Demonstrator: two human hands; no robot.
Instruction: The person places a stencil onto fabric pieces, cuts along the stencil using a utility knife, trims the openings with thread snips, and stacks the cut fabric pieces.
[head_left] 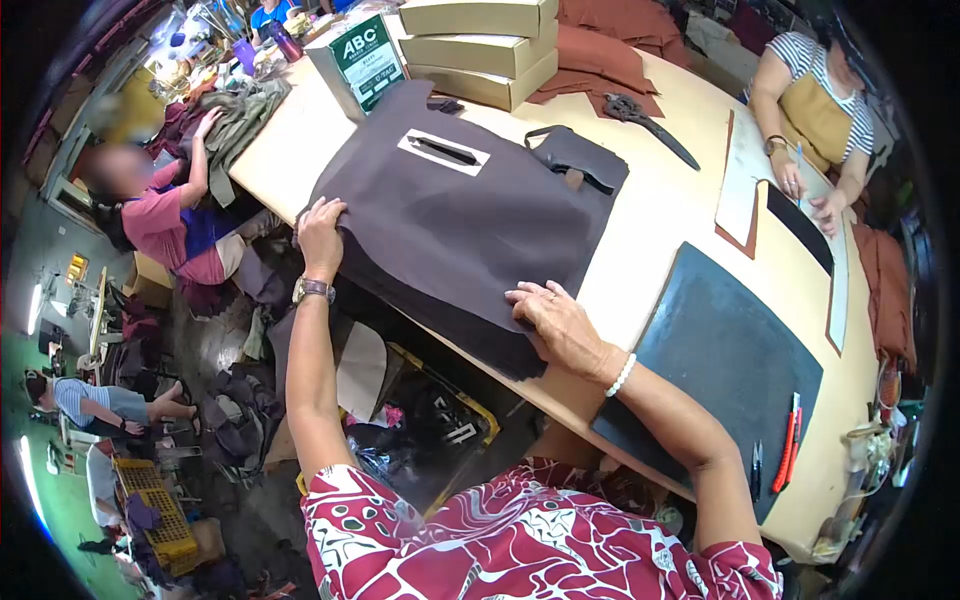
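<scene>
A dark brown sheet of fabric or leather (450,235) lies over the near edge of the table, with at least one more dark layer under it. My left hand (322,240) grips its left edge, fingers on top. At the near right edge, my right hand (555,318) has its fingers curled on the sheet; the thumb is partly hidden. A white rectangular template with a black slot (445,152) rests on the sheet's upper part. Beside it, at the upper right, sits a small dark pouch with a strap (570,158).
A dark cutting mat (715,370) holds a red cutter (787,443) and small snips (757,470). Large scissors (650,128) lie farther back, near stacked boxes (480,55) and a green-labelled box (358,68). A co-worker (815,110) handles a pen at right; another person (175,215) stands left.
</scene>
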